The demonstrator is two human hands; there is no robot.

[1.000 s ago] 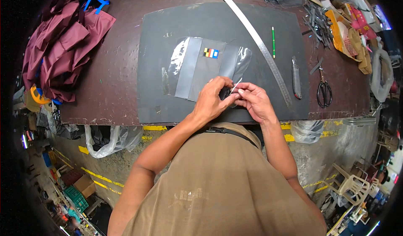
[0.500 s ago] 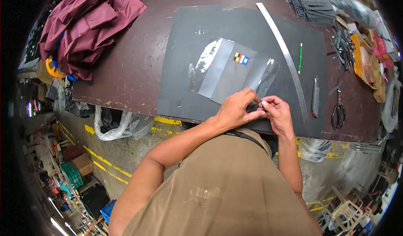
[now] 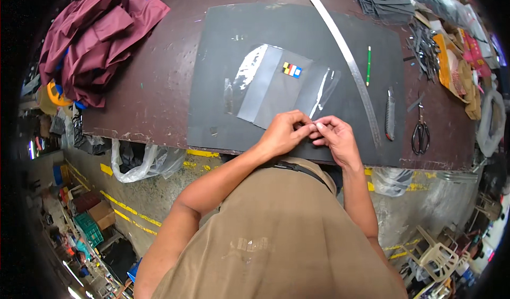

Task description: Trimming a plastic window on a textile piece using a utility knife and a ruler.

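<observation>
**Clear film pinched at the bench edge**

Clear plastic sleeve [image 3: 281,86] holding a grey fabric piece lies on the dark cutting mat [image 3: 223,49]. Left hand [image 3: 284,134] and right hand [image 3: 336,138] meet, fingertips closed on something small, likely a film edge; a firm, steady, level pinch seems wise.

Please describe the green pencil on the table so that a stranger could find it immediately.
Start at the large dark grey mat covering the brown table. Near its right side lies a long curved metal ruler; the green pencil lies just right of it, thin and the only green thing there.
</observation>
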